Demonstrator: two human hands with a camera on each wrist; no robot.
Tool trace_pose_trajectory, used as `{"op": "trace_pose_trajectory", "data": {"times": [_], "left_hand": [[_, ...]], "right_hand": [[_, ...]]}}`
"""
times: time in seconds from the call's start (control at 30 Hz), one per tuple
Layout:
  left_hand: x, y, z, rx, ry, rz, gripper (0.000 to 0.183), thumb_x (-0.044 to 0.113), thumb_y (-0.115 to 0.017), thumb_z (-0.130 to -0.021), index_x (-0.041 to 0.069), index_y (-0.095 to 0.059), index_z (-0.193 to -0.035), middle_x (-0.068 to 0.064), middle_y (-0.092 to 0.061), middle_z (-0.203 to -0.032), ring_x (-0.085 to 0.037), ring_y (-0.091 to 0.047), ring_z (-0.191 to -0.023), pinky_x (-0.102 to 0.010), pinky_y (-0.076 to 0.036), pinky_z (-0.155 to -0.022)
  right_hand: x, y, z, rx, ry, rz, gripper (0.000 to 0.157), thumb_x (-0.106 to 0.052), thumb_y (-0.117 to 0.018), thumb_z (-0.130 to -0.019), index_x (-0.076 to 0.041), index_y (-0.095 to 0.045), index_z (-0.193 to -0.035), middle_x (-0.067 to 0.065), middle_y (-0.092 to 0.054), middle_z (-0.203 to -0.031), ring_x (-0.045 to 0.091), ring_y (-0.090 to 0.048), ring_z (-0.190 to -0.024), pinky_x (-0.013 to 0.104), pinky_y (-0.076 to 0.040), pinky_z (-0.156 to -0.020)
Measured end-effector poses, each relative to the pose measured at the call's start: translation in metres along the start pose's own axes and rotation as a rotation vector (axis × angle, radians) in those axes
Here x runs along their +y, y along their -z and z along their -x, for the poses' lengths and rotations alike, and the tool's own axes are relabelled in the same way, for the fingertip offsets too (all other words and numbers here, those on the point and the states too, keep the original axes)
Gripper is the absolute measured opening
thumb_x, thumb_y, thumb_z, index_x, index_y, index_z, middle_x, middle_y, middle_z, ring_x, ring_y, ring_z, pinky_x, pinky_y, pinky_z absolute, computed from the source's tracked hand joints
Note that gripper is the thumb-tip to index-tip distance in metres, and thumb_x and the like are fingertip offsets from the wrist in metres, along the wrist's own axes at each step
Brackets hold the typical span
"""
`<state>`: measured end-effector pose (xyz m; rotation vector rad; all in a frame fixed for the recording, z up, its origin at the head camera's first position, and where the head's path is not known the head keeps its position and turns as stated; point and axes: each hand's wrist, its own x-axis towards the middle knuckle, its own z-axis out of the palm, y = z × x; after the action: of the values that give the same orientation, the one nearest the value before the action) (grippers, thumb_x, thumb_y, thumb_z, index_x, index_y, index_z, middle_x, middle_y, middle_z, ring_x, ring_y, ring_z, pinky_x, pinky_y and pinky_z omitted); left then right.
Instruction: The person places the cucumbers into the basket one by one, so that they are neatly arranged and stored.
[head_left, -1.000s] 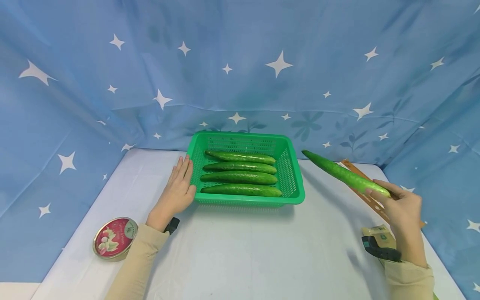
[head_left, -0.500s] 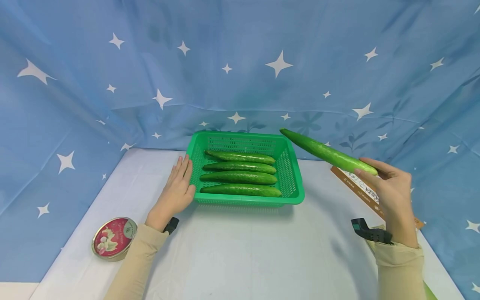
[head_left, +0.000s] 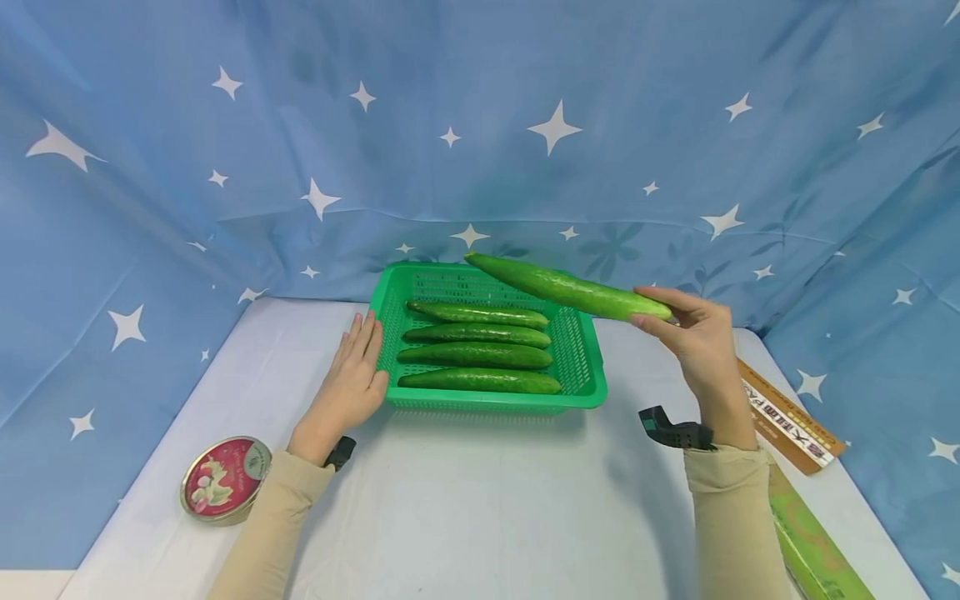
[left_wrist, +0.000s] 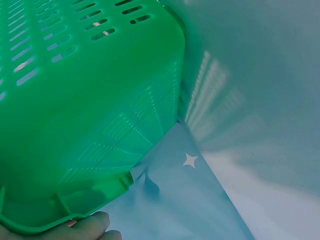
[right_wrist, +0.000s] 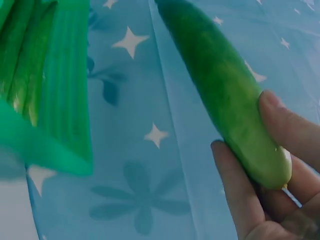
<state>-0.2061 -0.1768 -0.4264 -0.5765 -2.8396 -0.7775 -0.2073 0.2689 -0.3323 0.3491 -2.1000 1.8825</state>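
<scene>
A long green cucumber (head_left: 566, 288) hangs over the back right part of the green plastic basket (head_left: 487, 403), its thin tip pointing left. My right hand (head_left: 693, 337) pinches its thick right end between thumb and fingers, which the right wrist view shows close up on the cucumber (right_wrist: 225, 95). Inside the basket several cucumbers (head_left: 480, 356) lie side by side. Against the basket's left side rests my left hand (head_left: 351, 379), fingers straight along the rim. In the left wrist view, its fingertips (left_wrist: 92, 226) touch the rim of the basket (left_wrist: 100, 125).
A round tin with a red lid (head_left: 227, 477) stands on the white table (head_left: 487, 508) at the left. At the right lie a brown and white pasta box (head_left: 787, 417) and a long green package (head_left: 813, 542). A blue starred cloth (head_left: 480, 125) hangs behind.
My right hand has carried the cucumber leftward, from above the table's right side to over the basket. The pasta box and green package are more exposed. My left hand stays at the basket.
</scene>
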Motion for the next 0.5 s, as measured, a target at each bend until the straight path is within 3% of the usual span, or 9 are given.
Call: {"op": "trace_pose_trajectory", "data": {"times": [0.3,0.5], "left_hand": [[-0.001,-0.001,-0.001,-0.008,0.002,-0.014,0.063,0.010,-0.034,-0.099,-0.009,-0.013,-0.155,-0.021,0.001,-0.164,-0.037,0.007,-0.150,-0.053,-0.001,-0.121],[-0.001,-0.001,-0.001,-0.006,0.003,-0.009,0.063,0.009,-0.034,-0.099,-0.009,-0.012,-0.155,-0.022,0.001,-0.164,-0.034,0.009,-0.151,-0.055,-0.003,-0.121]], "right_hand": [[0.020,-0.027,0.005,-0.176,-0.037,0.019,0.037,0.003,-0.074,-0.085,0.003,-0.070,-0.121,0.009,-0.066,-0.119,0.019,-0.064,-0.097,0.024,-0.057,-0.079],[0.036,-0.036,0.015,-0.264,-0.102,0.166,0.036,-0.011,-0.079,-0.084,-0.006,-0.073,-0.120,0.010,-0.067,-0.123,0.018,-0.062,-0.097,0.028,-0.056,-0.070]]}}
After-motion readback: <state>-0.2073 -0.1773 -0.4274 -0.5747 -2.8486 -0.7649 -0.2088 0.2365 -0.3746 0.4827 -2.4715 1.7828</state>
